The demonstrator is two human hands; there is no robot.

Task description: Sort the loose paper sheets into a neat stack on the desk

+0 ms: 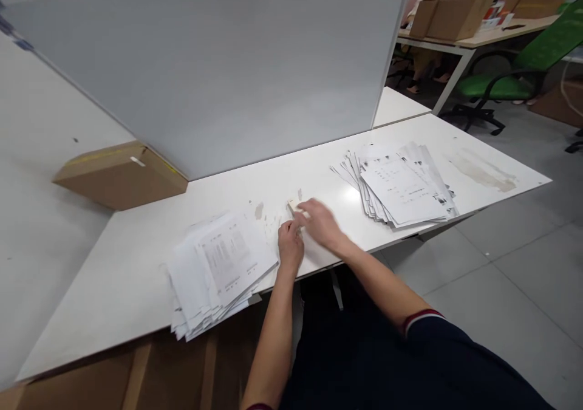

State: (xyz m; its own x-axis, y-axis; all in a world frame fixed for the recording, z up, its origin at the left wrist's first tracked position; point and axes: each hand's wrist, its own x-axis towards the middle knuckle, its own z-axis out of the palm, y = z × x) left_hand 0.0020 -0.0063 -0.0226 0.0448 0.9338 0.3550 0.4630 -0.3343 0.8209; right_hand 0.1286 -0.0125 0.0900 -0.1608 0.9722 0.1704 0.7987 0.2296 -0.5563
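Both hands meet over the white table (136, 264), between two stacks of paper. My left hand (290, 249) rests low near the table's front edge with its fingers curled closed; what they hold is hidden. My right hand (320, 223) comes in from the right, slightly blurred, its thumb and fingers drawn together beside the left fingertips. A small cream-coloured block-like piece (292, 205) shows just beyond the fingers; its kind is unclear. Small pale crumbs or flakes (272, 223) and a greyish smudge (259, 210) mark the tabletop to the left of the hands.
Printed sheets lie in a left stack (228, 255) and a fanned right stack (401, 188). A large grey-white board (237, 70) stands along the back. A cardboard box (122, 176) sits at the back left. A green chair (494, 86) and more cartons (455, 18) are farther right.
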